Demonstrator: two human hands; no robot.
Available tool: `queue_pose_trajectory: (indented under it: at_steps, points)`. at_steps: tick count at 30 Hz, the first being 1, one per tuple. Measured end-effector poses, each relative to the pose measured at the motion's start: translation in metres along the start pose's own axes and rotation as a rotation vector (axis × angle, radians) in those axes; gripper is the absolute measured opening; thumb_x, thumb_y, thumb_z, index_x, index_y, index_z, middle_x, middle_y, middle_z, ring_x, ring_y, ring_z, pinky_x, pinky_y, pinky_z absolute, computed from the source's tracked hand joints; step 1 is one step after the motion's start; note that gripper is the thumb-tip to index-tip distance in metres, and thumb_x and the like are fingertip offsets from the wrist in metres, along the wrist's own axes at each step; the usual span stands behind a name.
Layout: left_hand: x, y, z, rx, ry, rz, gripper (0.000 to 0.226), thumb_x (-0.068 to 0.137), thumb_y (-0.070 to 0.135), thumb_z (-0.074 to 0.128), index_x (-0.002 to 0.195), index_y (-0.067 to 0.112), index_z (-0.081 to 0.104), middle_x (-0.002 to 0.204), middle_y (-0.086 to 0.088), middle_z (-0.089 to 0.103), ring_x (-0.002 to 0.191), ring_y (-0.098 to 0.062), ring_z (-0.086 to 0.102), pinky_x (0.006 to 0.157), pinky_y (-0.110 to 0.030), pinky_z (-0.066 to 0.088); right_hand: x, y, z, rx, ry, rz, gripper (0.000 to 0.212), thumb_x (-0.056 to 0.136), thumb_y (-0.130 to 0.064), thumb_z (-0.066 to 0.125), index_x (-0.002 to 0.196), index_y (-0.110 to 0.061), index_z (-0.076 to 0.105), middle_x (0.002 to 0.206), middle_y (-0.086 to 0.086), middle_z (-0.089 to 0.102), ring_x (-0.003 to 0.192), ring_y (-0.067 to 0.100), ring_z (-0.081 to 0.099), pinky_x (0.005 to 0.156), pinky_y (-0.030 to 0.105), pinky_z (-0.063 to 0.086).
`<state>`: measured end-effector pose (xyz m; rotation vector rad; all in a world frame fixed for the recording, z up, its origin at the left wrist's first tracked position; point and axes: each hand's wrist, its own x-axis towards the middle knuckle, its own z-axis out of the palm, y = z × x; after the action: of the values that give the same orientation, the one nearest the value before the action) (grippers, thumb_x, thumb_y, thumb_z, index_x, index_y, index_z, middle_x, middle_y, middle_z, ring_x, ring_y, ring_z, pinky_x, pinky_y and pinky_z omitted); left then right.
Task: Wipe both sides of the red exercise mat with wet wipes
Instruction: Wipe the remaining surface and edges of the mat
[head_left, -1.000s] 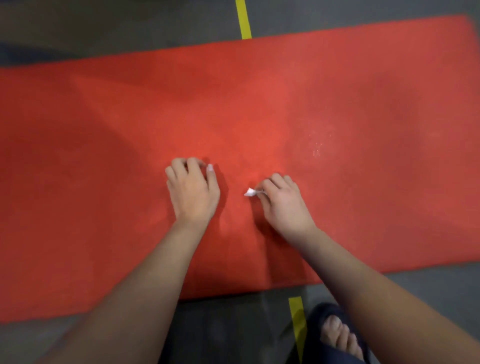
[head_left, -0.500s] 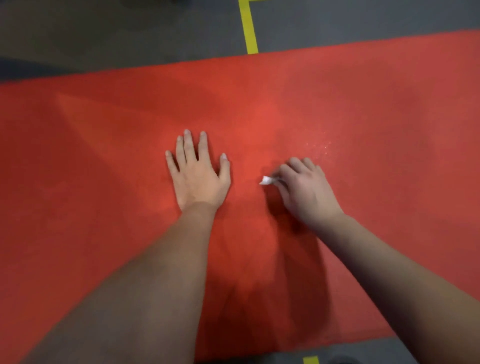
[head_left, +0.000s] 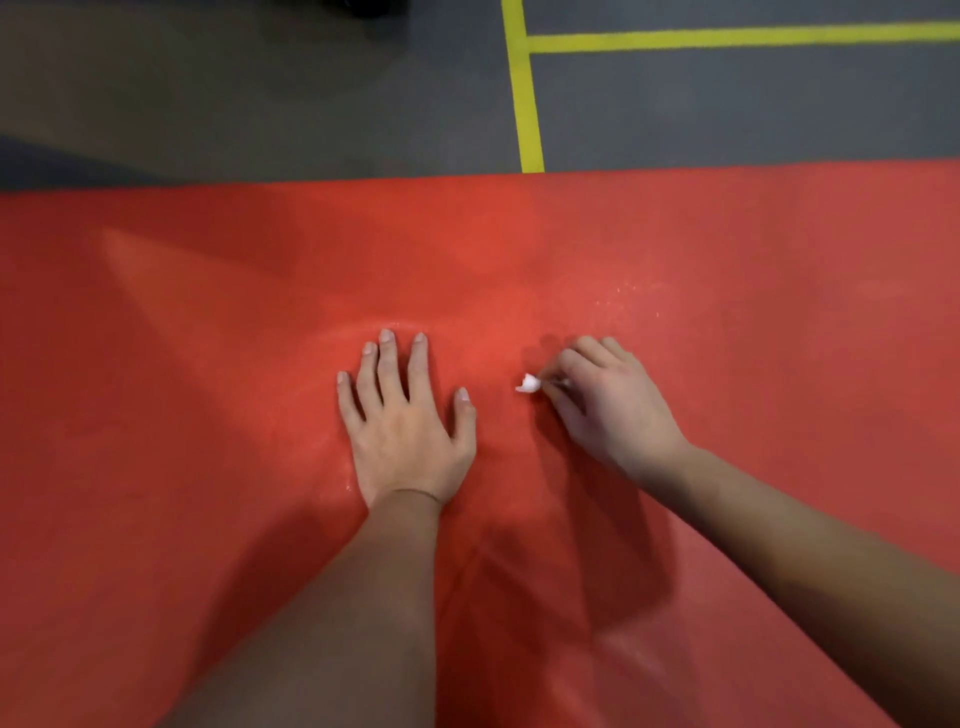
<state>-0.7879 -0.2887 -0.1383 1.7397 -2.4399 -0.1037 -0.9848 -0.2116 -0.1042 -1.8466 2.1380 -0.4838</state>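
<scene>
The red exercise mat (head_left: 208, 415) lies flat on the floor and fills most of the view. My left hand (head_left: 405, 421) presses flat on the mat near its middle, fingers straight and spread. To its right, my right hand (head_left: 608, 405) has its fingers curled around a small white wet wipe (head_left: 529, 384); only a little tip of the wipe sticks out toward the left hand. The right hand rests on the mat surface. A few shiny wet specks show on the mat just beyond the right hand.
Grey floor (head_left: 260, 104) runs beyond the mat's far edge. Yellow tape lines (head_left: 524, 104) cross it, one toward the mat and one off to the right. A dark object (head_left: 363, 6) sits at the top edge.
My left hand went from curled fingers to flat and spread on the mat. Both hands moved farther onto the mat, and the view shifted forward, so the near edge and my foot left the frame.
</scene>
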Motion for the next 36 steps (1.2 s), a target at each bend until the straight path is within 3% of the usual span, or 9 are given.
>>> queue_pose_trajectory:
  at_steps: [6, 11, 21, 24, 27, 32, 36]
  points:
    - [0.000, 0.001, 0.002, 0.014, 0.008, -0.010, 0.073, 0.091, 0.053, 0.047, 0.153, 0.016, 0.044, 0.161, -0.014, 0.037, 0.150, -0.032, 0.031, 0.123, -0.057, 0.019, 0.091, 0.040, 0.001, 0.037, 0.147, 0.062, 0.006, 0.089, -0.025, 0.062, 0.093, -0.025, 0.067, 0.090, -0.004, 0.064, 0.082, 0.032, 0.059, 0.077, 0.045, 0.043]
    - [0.001, 0.002, 0.002, 0.035, 0.007, -0.002, 0.073, 0.091, 0.053, 0.048, 0.153, 0.015, 0.044, 0.160, -0.015, 0.038, 0.149, -0.033, 0.032, 0.123, -0.058, 0.019, 0.092, 0.032, 0.005, 0.087, 0.071, -0.049, 0.012, 0.086, -0.030, 0.057, 0.091, -0.027, 0.067, 0.090, -0.004, 0.064, 0.085, 0.029, 0.059, 0.076, 0.046, 0.045]
    - [0.002, 0.002, 0.000, 0.041, -0.046, -0.012, 0.075, 0.091, 0.055, 0.045, 0.155, 0.017, 0.042, 0.162, -0.014, 0.035, 0.151, -0.032, 0.029, 0.123, -0.059, 0.019, 0.196, 0.070, -0.004, 0.003, 0.272, 0.153, 0.018, 0.092, -0.028, 0.057, 0.100, -0.023, 0.073, 0.099, 0.007, 0.063, 0.095, 0.038, 0.057, 0.082, 0.045, 0.045]
    - [0.004, 0.002, 0.001, 0.027, -0.038, -0.006, 0.074, 0.091, 0.055, 0.045, 0.155, 0.016, 0.043, 0.161, -0.014, 0.036, 0.151, -0.032, 0.030, 0.122, -0.060, 0.020, 0.216, 0.079, -0.003, -0.015, 0.261, 0.241, 0.021, 0.095, -0.026, 0.055, 0.102, -0.021, 0.074, 0.103, 0.009, 0.064, 0.099, 0.041, 0.057, 0.083, 0.043, 0.041]
    - [0.002, 0.000, 0.000, 0.020, -0.041, 0.002, 0.074, 0.092, 0.055, 0.044, 0.155, 0.016, 0.043, 0.161, -0.014, 0.036, 0.151, -0.033, 0.030, 0.122, -0.060, 0.020, 0.206, 0.071, -0.006, 0.004, 0.254, 0.282, 0.021, 0.095, -0.027, 0.055, 0.100, -0.021, 0.075, 0.101, 0.010, 0.063, 0.098, 0.041, 0.056, 0.082, 0.043, 0.041]
    - [0.004, 0.000, 0.000, 0.014, -0.040, 0.001, 0.076, 0.090, 0.056, 0.047, 0.154, 0.016, 0.044, 0.161, -0.015, 0.037, 0.151, -0.033, 0.031, 0.121, -0.061, 0.022, 0.137, 0.043, 0.001, 0.002, 0.279, 0.178, 0.016, 0.097, -0.032, 0.058, 0.101, -0.029, 0.074, 0.099, -0.003, 0.067, 0.092, 0.035, 0.057, 0.076, 0.044, 0.041]
    - [0.004, -0.001, 0.001, 0.005, -0.038, 0.005, 0.076, 0.089, 0.056, 0.047, 0.154, 0.016, 0.045, 0.161, -0.015, 0.037, 0.150, -0.033, 0.031, 0.122, -0.061, 0.021, 0.161, 0.072, -0.008, -0.092, 0.342, 0.305, 0.018, 0.095, -0.026, 0.055, 0.099, -0.023, 0.073, 0.101, 0.008, 0.064, 0.096, 0.041, 0.053, 0.079, 0.047, 0.042]
